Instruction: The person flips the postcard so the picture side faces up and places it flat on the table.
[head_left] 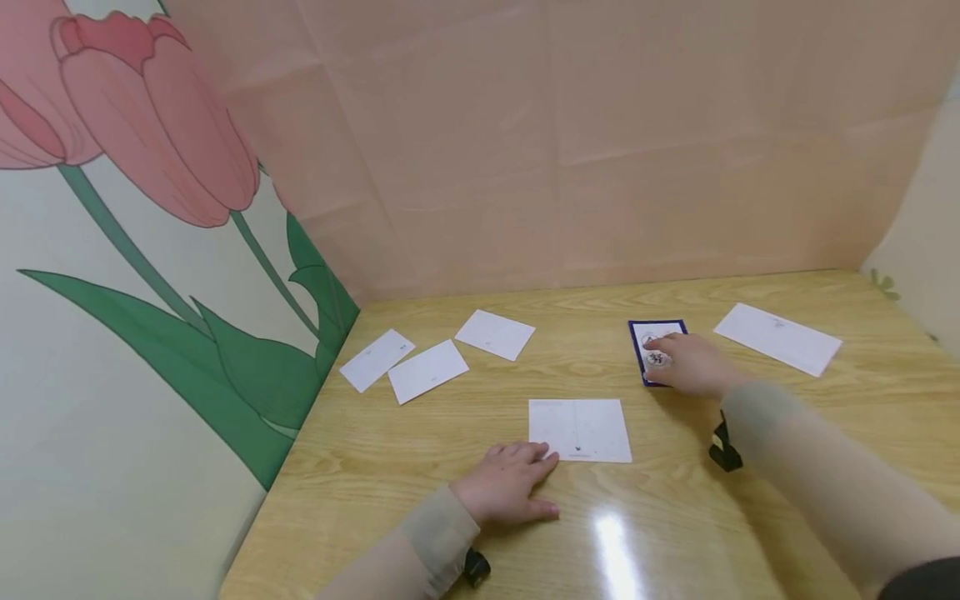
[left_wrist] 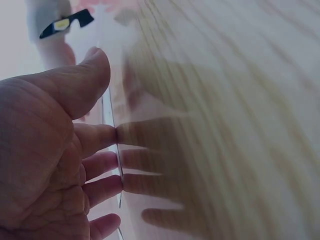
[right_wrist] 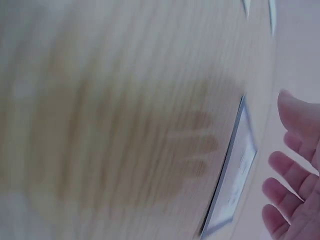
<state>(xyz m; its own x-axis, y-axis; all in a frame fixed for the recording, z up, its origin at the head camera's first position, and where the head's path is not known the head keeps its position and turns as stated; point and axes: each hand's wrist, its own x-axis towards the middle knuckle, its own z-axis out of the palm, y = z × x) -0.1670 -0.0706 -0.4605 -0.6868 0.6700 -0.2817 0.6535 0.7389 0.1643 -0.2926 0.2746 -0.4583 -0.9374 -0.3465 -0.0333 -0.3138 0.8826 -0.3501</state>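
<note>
My left hand (head_left: pixel 510 483) rests on the table with its fingers spread, the fingertips at the lower left corner of a white sheet of paper (head_left: pixel 585 427). In the left wrist view, the fingers (left_wrist: pixel 102 192) reach the paper's edge and grip nothing. Farther out on the right, my right hand (head_left: pixel 697 367) is over a white card with a dark blue border (head_left: pixel 660 328) and round black drawings. The right wrist view shows the fingers (right_wrist: pixel 287 172) loosely bent above the card, apart from it. Part of the card is hidden under the hand in the head view.
Three white paper slips, a left one (head_left: pixel 375 360), a middle one (head_left: pixel 427 372) and a far one (head_left: pixel 495 335), lie at the table's back left. Another white slip (head_left: pixel 778 337) lies right of the card. Behind the wooden table (head_left: pixel 360 500) hangs a pinkish sheet (head_left: pixel 555 150).
</note>
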